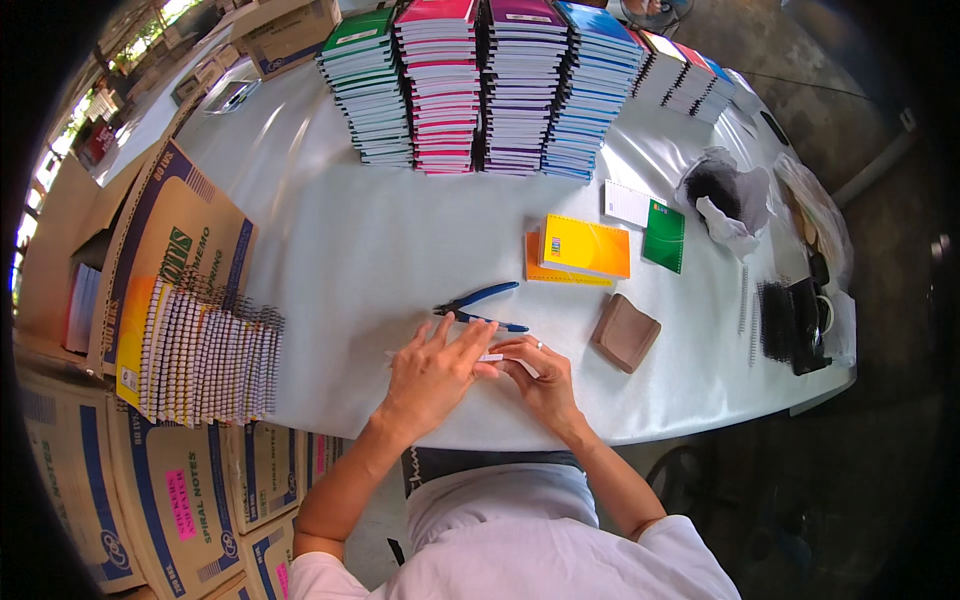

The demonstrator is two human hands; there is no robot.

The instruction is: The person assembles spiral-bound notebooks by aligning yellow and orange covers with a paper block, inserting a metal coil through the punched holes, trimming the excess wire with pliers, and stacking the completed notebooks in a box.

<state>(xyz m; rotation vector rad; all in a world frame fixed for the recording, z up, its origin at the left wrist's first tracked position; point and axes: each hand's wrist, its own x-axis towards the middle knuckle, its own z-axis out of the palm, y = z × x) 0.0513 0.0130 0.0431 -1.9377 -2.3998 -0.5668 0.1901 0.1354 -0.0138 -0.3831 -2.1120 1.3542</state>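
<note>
Close to the table's near edge, my left hand [428, 372] lies over a thin white-edged piece [491, 357], its fingers stretched across the top and the thumb by the piece's end. My right hand [542, 380] pinches the same end between thumb and fingers. Most of the piece is hidden under my left hand, so its kind does not show. Just beyond my fingertips lie blue-handled pliers [488, 292], handles spread apart. A brown block [625, 333] sits right of my right hand. Farther off, a yellow spiral notepad [585, 246] lies on an orange-yellow sheet.
Tall stacks of green [366, 100], pink [437, 100], purple [522, 90] and blue notebooks [590, 90] stand at the back. Spiral notebooks [205, 355] lean by a carton [180, 240] at left. A green cover [663, 236], crumpled paper holder [730, 205] and black wire coils [775, 320] lie right.
</note>
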